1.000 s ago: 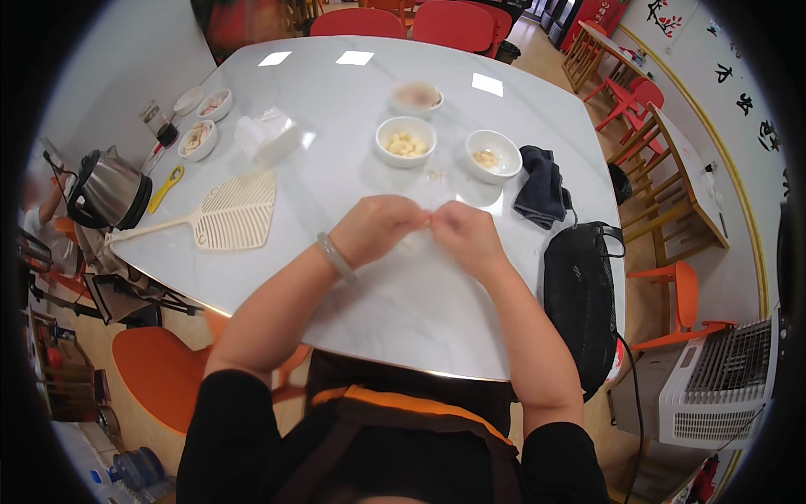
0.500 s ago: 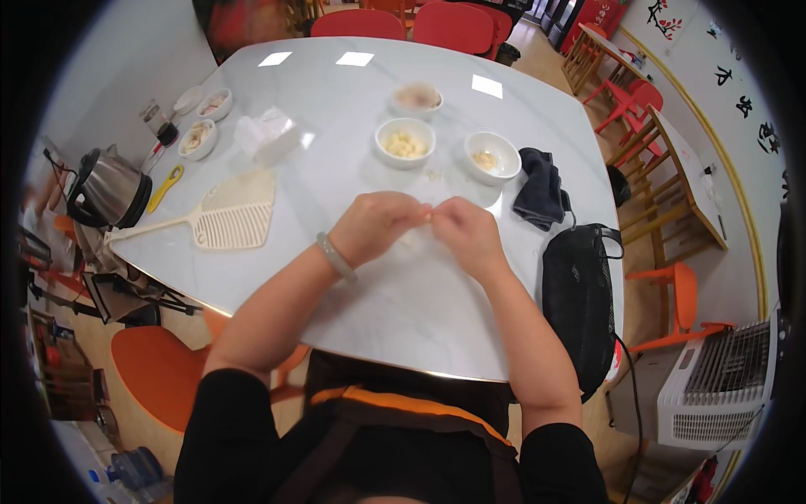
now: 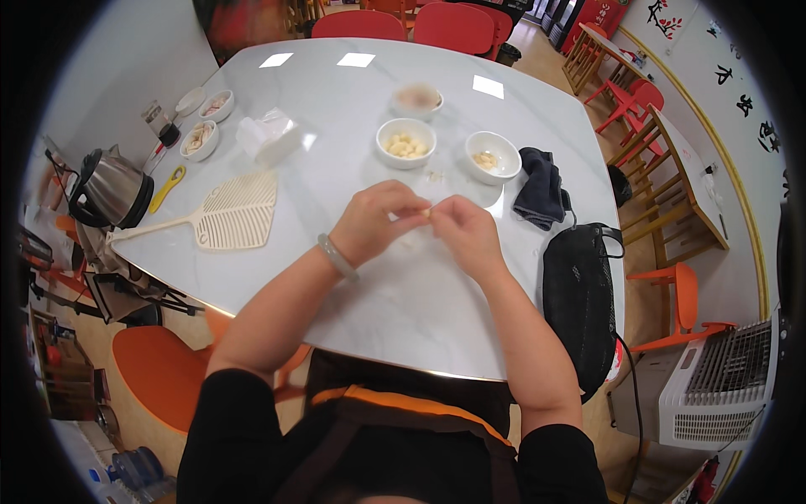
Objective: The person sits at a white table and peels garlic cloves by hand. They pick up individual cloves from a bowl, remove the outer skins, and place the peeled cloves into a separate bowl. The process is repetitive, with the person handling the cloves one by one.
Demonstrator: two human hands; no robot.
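My left hand (image 3: 376, 223), with a pale bangle at its wrist, and my right hand (image 3: 467, 237) meet over the white table. Their fingertips pinch a small pale garlic clove (image 3: 427, 213), mostly covered by the fingers. Just beyond them is a white bowl (image 3: 382, 156) of peeled garlic cloves (image 3: 405, 146). To its right, another white bowl (image 3: 505, 168) holds a few cloves (image 3: 484, 160). Small skin scraps (image 3: 435, 176) lie on the tabletop between the bowls and my hands. Farther back sits a third bowl (image 3: 417, 111), blurred, its contents unclear.
A cream fly swatter (image 3: 238, 210), yellow peeler (image 3: 167, 189), steel kettle (image 3: 114, 186), tissue pack (image 3: 270, 139) and small filled bowls (image 3: 200, 154) are on the left. A dark cloth (image 3: 538, 189) and black mesh bag (image 3: 579, 307) lie along the right edge.
My left fingers have shifted slightly and parted a little, opening a gap between thumb and index finger. Both hands stay together at the same spot over the table.
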